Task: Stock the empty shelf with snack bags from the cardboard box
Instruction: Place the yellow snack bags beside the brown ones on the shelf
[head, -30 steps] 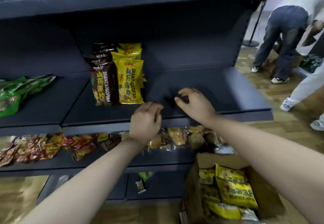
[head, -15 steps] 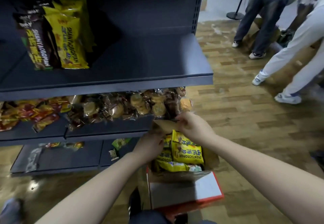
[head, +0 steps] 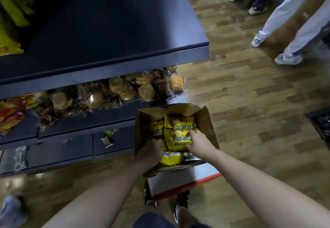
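The open cardboard box (head: 209, 120) stands on the floor below the shelves, holding several yellow snack bags (head: 180, 131). Both my hands are down inside it. My right hand (head: 198, 143) grips the right edge of the top yellow bag, and my left hand (head: 151, 149) curls round its left edge. The dark blue shelf (head: 107, 31) above is mostly bare; yellow bags (head: 10, 22) stand at its far left edge.
The shelf below holds clear packs of round cakes (head: 125, 88) and red packets (head: 10, 113). A white and red box (head: 180, 179) lies under the cardboard box. Two people's legs (head: 289, 22) stand on the wooden floor at the upper right. My own shoes (head: 180, 204) show below.
My view has dropped from the shelf to the box. Both hands came down from the shelf edge into the box and closed on a yellow bag.
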Tool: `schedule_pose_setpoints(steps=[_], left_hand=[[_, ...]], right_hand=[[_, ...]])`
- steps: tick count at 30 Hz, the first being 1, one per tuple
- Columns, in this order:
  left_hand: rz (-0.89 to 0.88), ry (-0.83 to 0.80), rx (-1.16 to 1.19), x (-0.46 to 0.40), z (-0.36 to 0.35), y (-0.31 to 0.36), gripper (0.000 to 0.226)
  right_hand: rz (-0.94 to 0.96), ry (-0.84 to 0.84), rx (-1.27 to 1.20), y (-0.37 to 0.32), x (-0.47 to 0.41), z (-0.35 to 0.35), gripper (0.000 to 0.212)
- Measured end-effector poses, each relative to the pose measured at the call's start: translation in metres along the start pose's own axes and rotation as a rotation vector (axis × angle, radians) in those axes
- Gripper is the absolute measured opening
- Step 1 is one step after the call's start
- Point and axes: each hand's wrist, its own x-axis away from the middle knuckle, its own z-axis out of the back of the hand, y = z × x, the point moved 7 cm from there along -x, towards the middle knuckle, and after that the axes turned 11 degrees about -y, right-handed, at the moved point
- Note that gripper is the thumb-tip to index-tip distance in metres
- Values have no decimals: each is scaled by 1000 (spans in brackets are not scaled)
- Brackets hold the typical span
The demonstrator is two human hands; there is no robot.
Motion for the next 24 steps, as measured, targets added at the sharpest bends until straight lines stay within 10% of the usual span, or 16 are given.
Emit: schedule_pose_setpoints(steps=[24], left_hand=[[185, 3, 237, -95, -22, -13, 24]], right_hand=[[-766, 313, -977, 28, -72, -44, 78]])
